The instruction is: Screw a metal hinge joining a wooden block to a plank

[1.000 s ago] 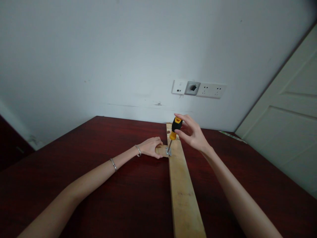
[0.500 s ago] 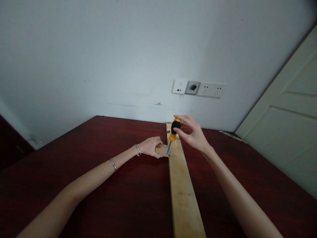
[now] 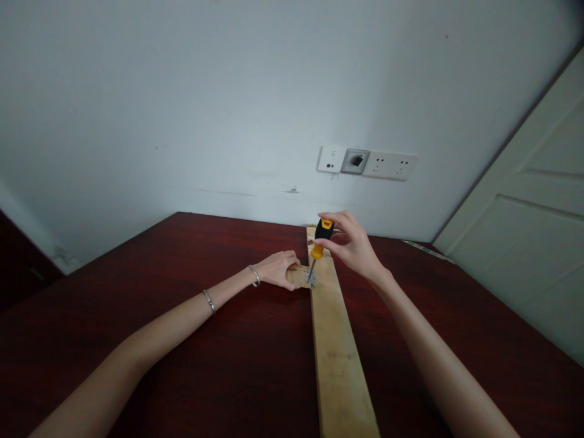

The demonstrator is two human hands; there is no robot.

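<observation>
A long pale wooden plank runs away from me down the dark red table. A small wooden block butts against the plank's left edge, and a small metal hinge spans the joint. My left hand is closed over the block, pressing it to the plank. My right hand grips the yellow and black handle of a screwdriver with its fingertips. The shaft slants down and its tip rests on the hinge.
A white wall stands just behind the table, with a row of sockets above the plank's far end. A pale door is at the right. Something thin and light lies at the table's far right edge.
My right fingers have shifted round the screwdriver handle, which has turned slightly in place. My left hand, the block and the plank have stayed where they were.
</observation>
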